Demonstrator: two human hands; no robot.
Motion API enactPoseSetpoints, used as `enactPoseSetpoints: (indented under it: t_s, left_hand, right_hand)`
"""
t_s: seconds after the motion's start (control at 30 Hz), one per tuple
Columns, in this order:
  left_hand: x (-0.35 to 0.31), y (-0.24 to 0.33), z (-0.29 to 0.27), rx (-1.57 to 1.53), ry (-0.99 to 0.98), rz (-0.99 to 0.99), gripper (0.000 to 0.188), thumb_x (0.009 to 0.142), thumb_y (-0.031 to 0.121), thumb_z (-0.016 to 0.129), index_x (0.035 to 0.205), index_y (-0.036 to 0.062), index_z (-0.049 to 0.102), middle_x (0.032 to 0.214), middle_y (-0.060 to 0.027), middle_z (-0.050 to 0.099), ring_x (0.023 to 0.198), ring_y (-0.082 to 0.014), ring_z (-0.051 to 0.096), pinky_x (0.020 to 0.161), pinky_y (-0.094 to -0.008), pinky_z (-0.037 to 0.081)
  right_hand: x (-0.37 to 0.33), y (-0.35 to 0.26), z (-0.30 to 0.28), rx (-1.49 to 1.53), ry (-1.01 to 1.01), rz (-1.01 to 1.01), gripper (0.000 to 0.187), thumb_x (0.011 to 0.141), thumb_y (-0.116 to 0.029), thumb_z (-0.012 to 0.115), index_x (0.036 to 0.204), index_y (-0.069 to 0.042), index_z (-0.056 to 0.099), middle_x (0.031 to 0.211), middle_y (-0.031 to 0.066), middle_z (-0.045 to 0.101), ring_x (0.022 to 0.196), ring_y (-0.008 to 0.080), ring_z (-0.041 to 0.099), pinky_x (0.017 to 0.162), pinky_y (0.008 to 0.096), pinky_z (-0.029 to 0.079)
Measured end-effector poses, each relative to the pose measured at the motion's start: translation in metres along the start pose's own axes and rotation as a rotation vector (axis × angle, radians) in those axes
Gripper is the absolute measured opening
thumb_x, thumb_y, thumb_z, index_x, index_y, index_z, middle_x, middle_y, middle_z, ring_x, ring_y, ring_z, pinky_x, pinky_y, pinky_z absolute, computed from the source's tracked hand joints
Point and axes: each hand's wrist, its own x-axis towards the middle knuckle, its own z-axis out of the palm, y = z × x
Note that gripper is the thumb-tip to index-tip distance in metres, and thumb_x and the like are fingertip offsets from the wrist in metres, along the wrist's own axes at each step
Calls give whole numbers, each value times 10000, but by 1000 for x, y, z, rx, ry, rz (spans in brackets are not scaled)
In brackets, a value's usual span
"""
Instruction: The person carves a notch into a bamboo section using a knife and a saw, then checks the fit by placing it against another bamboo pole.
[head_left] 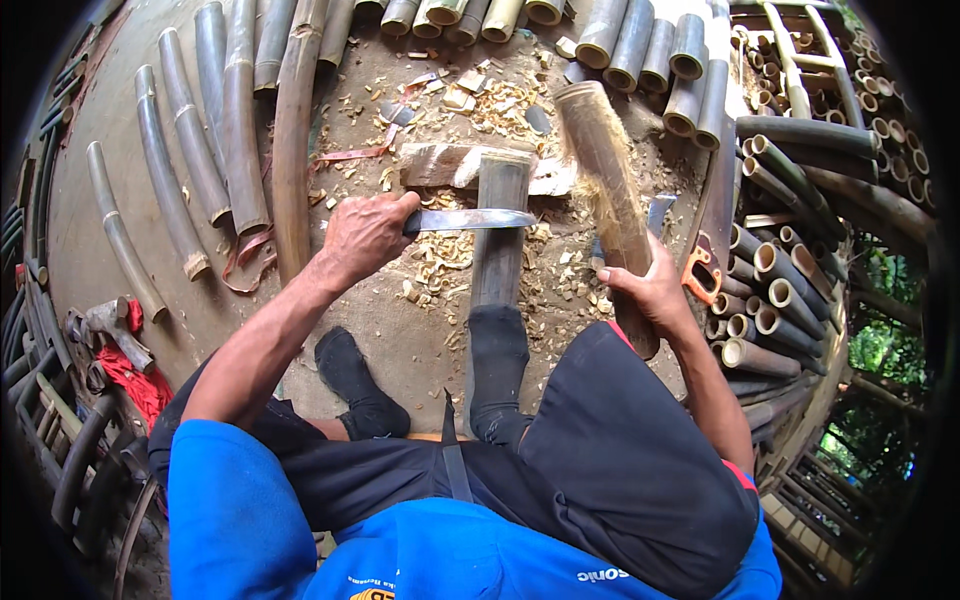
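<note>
Right hand (648, 288) grips brown club (608, 170), sides frayed.

the knife blade (475, 219) was silvery grey, its handle (411, 222) black. the held bamboo (622, 215) was brown, streaked with straw-yellow fibres (598, 178); the bamboo tube (498, 270) beneath the blade was smoky grey. shavings (430, 272) were cream and yellow. the shirt (450, 550) was bright blue with white and yellow print (374, 595), the trousers (640, 440) black with red edging (738, 474), the saw handle (705, 249) orange, the bunched cloth (137, 380) red.
</note>
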Motion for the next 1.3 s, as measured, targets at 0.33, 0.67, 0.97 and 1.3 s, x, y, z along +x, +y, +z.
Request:
enactPoseSetpoints:
  t_s: [0.33, 0.67, 0.97, 1.3]
  left_hand:
    - [12, 0, -7, -3, -113, -40, 102, 904, 111, 577, 920, 67, 668, 719, -201, 689, 727, -382, 722, 669, -500, 563]
    - [19, 1, -3, 40, -97, -37, 122, 929, 124, 554, 949, 64, 658, 782, -190, 710, 743, -367, 731, 656, -491, 568]
    - [19, 4, -2, 76, -88, -64, 106, 932, 117, 551, 958, 83, 648, 805, -189, 712, 756, -381, 728, 657, -502, 564]
    - [17, 1, 3, 120, -91, -82, 115, 970, 113, 508, 961, 52, 605, 848, -197, 725, 768, -398, 743, 645, -516, 580]
  right_hand:
    - [74, -23, -13, -1184, -342, -1296, 348, 887, -203, 720, 1187, -77, 599, 878, 89, 662, 758, 247, 694, 672, 411, 582]
    - [104, -16, -23, -1252, -415, -1056, 184, 912, -172, 680, 1013, -47, 591, 831, 106, 644, 787, 279, 708, 702, 432, 592]
    - [98, -17, -24, -1418, -289, -883, 145, 923, -150, 660, 1016, -46, 621, 892, 130, 686, 831, 246, 726, 718, 432, 609]
    - [73, -21, -8, -1302, -388, -609, 180, 930, -186, 681, 986, -33, 605, 803, 127, 677, 728, 248, 711, 633, 427, 609]
